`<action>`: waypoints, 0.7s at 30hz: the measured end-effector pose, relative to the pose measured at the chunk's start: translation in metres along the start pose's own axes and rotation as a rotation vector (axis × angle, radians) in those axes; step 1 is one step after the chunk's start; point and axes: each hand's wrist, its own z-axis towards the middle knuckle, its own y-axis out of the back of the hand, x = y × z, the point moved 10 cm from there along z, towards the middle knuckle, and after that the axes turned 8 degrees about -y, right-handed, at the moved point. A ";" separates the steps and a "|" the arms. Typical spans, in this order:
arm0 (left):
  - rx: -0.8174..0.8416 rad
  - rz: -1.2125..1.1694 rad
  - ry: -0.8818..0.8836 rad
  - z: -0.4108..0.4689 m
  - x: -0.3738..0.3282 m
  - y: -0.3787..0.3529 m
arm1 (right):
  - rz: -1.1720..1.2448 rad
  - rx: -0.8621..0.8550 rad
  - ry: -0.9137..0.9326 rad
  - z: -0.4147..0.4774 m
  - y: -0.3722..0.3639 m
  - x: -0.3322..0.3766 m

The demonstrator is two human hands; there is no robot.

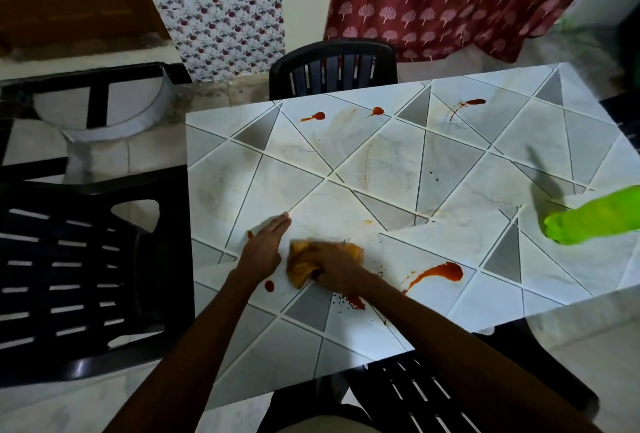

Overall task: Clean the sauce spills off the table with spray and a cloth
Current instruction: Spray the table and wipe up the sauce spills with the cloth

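My right hand [337, 268] presses a crumpled orange cloth [300, 268] onto the tiled table [433, 169] near its front left. My left hand [265, 245] lies flat on the table just left of the cloth, fingers together and holding nothing. Red sauce spills mark the table: a long smear [440, 273] right of my right hand, a patch [355, 301] by my right forearm, a drop [269, 286] near my left wrist, and three splashes along the far edge [315, 117] [377, 110] [467, 104]. A bright green object [588, 218], blurred, lies at the right edge; I cannot tell what it is.
Black plastic chairs stand at the far side [332, 65], to the left [69, 277] and below the front edge [433, 394]. A red patterned curtain [450, 0] and a floral one [214, 7] hang behind. Faint wiped streaks [341, 124] show near the far edge.
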 end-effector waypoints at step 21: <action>-0.021 0.190 0.045 0.014 -0.030 -0.036 | 0.450 -0.432 -0.324 -0.073 0.190 -0.130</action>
